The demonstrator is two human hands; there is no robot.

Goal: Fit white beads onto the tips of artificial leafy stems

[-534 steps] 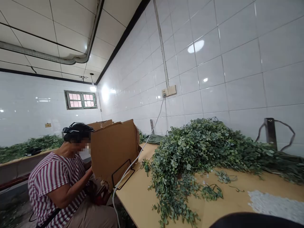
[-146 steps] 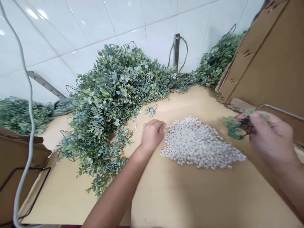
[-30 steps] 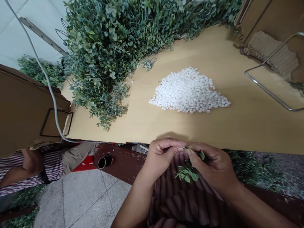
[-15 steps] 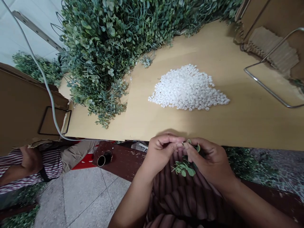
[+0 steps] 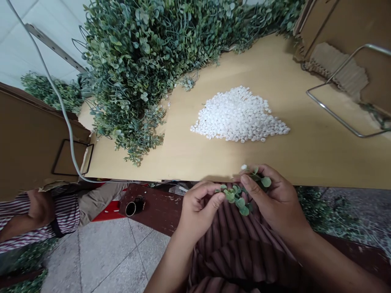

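My right hand (image 5: 276,201) pinches a small green leafy sprig (image 5: 240,196) just below the front edge of the wooden table (image 5: 320,158); a small white bead (image 5: 243,167) sits at the sprig's upper end. My left hand (image 5: 200,209) curls its fingers round the sprig's lower leaves. Both hands hover above my lap in a dark striped garment (image 5: 241,252). On the table beyond them lies a heap of small white beads (image 5: 240,116), and behind it a big pile of the same green foliage (image 5: 152,61).
A cardboard divider (image 5: 30,138) with a black wire stand stands at the left, and a white cable (image 5: 61,106) hangs across it. Another cardboard box (image 5: 345,49) with a metal wire frame (image 5: 339,116) is at the right. A person in a striped shirt (image 5: 33,217) sits at lower left.
The sprig has been turned and lifted a little; its tip with a white bead now points up at the table edge, and my left hand has slid down to its lower leaves.
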